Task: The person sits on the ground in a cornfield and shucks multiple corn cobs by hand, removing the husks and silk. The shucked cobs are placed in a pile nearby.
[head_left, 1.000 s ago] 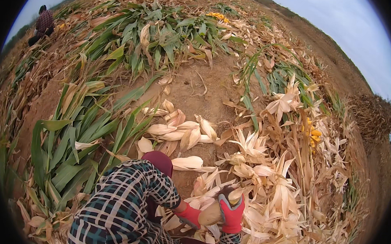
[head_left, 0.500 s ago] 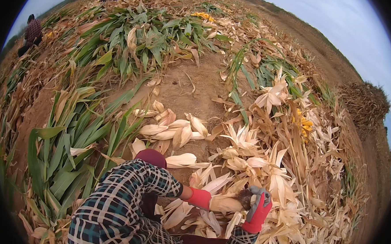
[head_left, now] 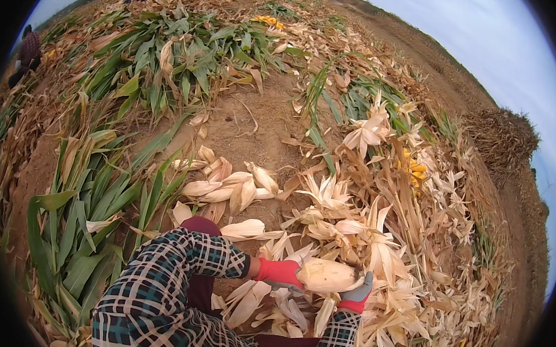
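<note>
An ear of corn (head_left: 328,275), wrapped in pale dry husk, lies roughly level between my two hands. My left hand (head_left: 282,273), in a red and grey glove, grips one end of it. At the other end my right hand (head_left: 356,293), gloved the same way, closes on the tip from below; its fingertips are partly hidden. Opened, empty-looking husks (head_left: 383,257) spread just beyond and to the right. Several unhusked corn ears (head_left: 227,186) lie in a small heap on the soil farther ahead, with another husked-over ear (head_left: 243,229) nearer my left arm.
Green corn stalks and leaves (head_left: 86,226) lie along the left, with another green pile (head_left: 183,55) ahead. Bare yellow cobs (head_left: 413,170) rest among husks at the right, more yellow cobs (head_left: 268,21) far ahead. Two people sit at the far left. A dry stalk stack (head_left: 501,140) stands right.
My right hand has moved down and slightly left, from above the tip to beneath it. The dark silk at the tip is now mostly out of sight. The view has shifted a little.
</note>
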The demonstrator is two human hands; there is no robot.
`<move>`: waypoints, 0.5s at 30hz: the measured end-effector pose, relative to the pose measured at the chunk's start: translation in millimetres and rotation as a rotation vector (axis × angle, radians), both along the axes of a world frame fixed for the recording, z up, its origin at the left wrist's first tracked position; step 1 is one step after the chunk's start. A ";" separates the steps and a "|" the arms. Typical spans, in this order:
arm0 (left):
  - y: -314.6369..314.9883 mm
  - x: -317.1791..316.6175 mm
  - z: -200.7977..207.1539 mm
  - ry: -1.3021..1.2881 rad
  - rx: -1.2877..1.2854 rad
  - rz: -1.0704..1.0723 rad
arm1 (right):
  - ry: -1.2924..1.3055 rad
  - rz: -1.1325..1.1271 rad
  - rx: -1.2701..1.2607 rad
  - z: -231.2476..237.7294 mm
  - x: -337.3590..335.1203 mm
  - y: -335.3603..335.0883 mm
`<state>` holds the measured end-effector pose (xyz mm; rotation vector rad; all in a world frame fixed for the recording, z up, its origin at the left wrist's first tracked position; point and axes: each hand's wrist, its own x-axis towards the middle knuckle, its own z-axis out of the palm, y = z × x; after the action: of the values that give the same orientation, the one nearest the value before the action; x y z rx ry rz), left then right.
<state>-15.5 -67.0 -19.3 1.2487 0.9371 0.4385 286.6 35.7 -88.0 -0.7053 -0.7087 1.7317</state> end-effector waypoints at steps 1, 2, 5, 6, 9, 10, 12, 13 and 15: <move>-0.1 -2.8 -5.0 -0.018 0.009 0.004 | 0.062 -0.032 -0.081 1.3 -13.7 1.2; 1.7 -5.4 -13.6 -0.036 0.018 0.009 | 0.124 -0.063 -0.163 3.7 -26.0 1.7; 10.1 -3.2 -27.2 -0.150 0.278 0.026 | 0.170 0.057 -0.069 -16.9 -30.4 2.0; 14.3 3.2 -26.8 -0.204 0.406 0.021 | 0.188 0.034 -0.047 -38.6 -22.2 6.5; 17.4 -2.0 11.2 -0.365 0.356 0.069 | 0.061 -0.023 0.072 -39.8 -43.9 -1.2; 19.4 -9.4 12.3 -0.426 0.212 0.125 | -0.017 -0.038 0.123 -21.7 -63.3 -5.4; 24.6 -13.9 13.5 -0.568 -0.084 0.195 | 0.324 -0.028 -0.137 15.6 -70.1 -7.3; 29.5 -16.0 22.4 -0.641 -0.105 0.229 | 0.382 -0.026 -0.148 18.0 -61.2 -7.0; 38.4 -25.1 24.6 -0.813 -0.177 0.328 | 0.335 0.004 -0.148 41.3 -71.2 -16.0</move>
<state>-40.6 -28.6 5.3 0.6445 0.4551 1.0061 215.4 19.7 -46.7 -0.4948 -0.3550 1.8614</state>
